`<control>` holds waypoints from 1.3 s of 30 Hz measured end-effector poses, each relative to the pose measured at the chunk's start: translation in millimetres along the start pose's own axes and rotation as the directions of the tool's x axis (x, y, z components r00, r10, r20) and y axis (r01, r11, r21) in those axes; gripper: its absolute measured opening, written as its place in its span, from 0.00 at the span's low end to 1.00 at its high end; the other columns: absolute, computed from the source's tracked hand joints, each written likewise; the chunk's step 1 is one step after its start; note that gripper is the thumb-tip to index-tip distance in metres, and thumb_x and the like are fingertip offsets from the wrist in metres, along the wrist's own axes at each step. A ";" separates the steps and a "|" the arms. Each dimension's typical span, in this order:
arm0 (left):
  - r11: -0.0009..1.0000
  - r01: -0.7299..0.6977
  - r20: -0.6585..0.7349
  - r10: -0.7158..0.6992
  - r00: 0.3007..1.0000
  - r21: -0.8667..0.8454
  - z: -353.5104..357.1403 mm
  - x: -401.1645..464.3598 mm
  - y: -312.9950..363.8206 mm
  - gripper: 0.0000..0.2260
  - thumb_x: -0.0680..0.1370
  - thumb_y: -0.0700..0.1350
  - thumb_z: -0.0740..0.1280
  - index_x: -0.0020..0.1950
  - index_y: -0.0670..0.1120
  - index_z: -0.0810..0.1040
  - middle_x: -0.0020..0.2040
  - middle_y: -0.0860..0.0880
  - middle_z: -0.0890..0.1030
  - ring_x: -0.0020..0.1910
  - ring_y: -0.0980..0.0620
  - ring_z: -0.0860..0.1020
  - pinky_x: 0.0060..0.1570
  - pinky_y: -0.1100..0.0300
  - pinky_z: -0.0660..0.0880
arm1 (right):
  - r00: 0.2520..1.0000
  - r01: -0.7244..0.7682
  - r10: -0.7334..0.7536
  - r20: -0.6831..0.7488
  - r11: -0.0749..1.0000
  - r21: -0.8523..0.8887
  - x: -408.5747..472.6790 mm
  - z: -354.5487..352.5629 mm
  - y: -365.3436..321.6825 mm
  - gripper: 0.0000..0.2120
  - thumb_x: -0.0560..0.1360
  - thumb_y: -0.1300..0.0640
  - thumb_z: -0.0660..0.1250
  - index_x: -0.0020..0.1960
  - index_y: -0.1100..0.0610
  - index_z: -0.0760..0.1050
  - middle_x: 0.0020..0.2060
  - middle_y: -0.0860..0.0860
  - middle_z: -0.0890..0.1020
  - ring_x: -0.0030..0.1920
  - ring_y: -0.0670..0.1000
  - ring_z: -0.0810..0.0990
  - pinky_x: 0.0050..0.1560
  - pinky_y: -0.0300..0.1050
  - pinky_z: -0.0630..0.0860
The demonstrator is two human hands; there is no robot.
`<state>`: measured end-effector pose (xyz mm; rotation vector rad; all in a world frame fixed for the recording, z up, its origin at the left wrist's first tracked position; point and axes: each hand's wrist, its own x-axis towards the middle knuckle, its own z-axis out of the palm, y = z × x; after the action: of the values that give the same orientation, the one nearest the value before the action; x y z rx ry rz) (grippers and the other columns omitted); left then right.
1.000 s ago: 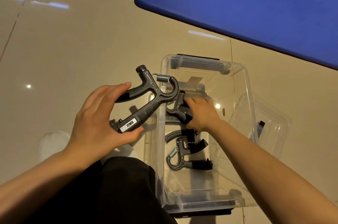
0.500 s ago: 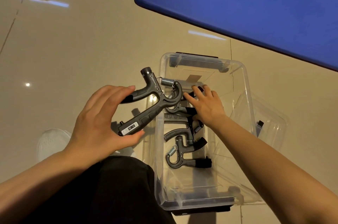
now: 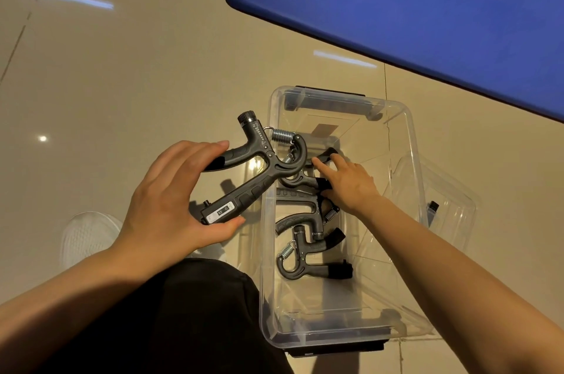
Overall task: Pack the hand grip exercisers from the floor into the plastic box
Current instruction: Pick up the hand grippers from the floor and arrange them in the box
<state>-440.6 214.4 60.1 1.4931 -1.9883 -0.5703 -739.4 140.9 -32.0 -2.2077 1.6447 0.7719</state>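
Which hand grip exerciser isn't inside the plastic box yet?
The one held in the left hand: this exerciser hovers over the box's left rim. The others lie on the box bottom, by the right hand.

**Grip exercisers and their clear box**

We see one dark grey hand grip exerciser [image 3: 259, 169] held over the left rim of the clear plastic box [image 3: 409, 141], spring end inward. Three more exercisers [image 3: 305, 221] lie overlapping on the box floor, handles splayed.
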 end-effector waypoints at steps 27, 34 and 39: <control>0.996 0.077 0.059 -0.075 0.995 -0.047 7.0 2.8 2.9 0.39 0.62 0.62 0.69 0.70 0.50 0.64 0.61 0.50 0.74 0.61 0.52 0.70 0.58 0.64 0.63 | 0.976 -0.077 0.108 -0.191 0.983 0.164 -0.5 29.8 -9.5 0.26 0.79 0.59 0.60 0.75 0.50 0.57 0.54 0.58 0.76 0.59 0.62 0.72 0.48 0.49 0.72; 0.992 0.115 0.078 -0.110 0.991 -0.058 6.3 2.3 4.4 0.39 0.62 0.63 0.68 0.71 0.52 0.63 0.62 0.49 0.73 0.61 0.52 0.69 0.58 0.60 0.63 | 0.948 -0.053 0.100 -0.302 0.986 0.161 -11.8 22.6 -12.3 0.11 0.77 0.58 0.63 0.57 0.61 0.74 0.50 0.58 0.78 0.47 0.59 0.77 0.37 0.45 0.67; 0.992 0.120 0.104 -0.116 0.988 -0.030 3.9 3.9 8.4 0.40 0.62 0.63 0.67 0.71 0.52 0.63 0.62 0.48 0.74 0.61 0.50 0.69 0.58 0.57 0.64 | 0.940 -0.082 0.161 -0.300 0.962 0.262 -35.8 38.6 -28.2 0.09 0.67 0.66 0.69 0.47 0.65 0.77 0.44 0.59 0.79 0.43 0.59 0.79 0.41 0.47 0.76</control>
<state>-450.0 212.9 63.4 1.5960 -1.9637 -0.7425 -729.9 198.2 -45.7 -2.1503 1.9240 0.2222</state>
